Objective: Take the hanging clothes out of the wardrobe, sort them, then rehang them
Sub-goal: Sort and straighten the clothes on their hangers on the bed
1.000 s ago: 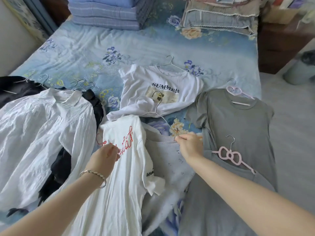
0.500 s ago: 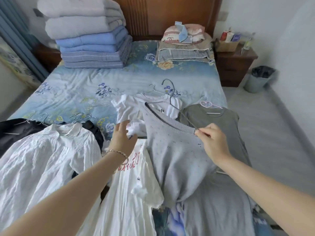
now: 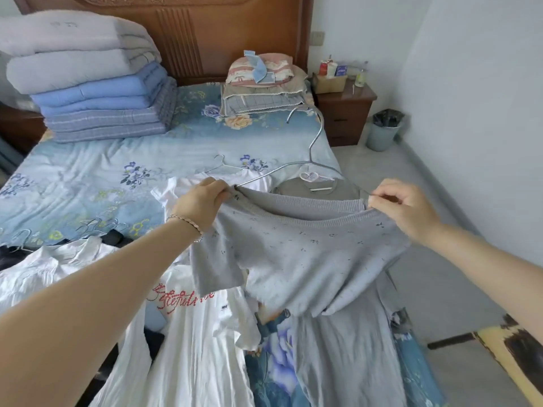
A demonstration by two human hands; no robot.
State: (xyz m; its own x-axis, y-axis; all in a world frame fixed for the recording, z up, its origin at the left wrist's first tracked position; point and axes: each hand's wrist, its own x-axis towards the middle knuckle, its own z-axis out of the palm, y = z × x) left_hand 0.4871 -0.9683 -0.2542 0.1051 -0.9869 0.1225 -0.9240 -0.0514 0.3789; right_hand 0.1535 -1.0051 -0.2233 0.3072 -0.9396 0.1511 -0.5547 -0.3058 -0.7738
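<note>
The bed (image 3: 88,177), under 1 blue floral sheet, carries everything. On it lie 1 stack of padded, folded quilts (image 3: 88,92), 1 crinkled white shirt (image 3: 44,274), 1 white tee (image 3: 199,348) with red script and 1 smooth grey garment (image 3: 346,362). I hold 1 pale grey knit top (image 3: 293,254), speckled and ribbed at the neck, spread above the bed's foot. My left hand (image 3: 199,204) pinches one shoulder, my right hand (image 3: 405,210) the other, fingers (image 3: 385,198) clamped on the knit. 1 thin wire hanger (image 3: 318,133) rises from its neck, hook up. Behind lies 1 grey tee (image 3: 293,188) on 1 pink heart-shaped hanger (image 3: 311,177).
</note>
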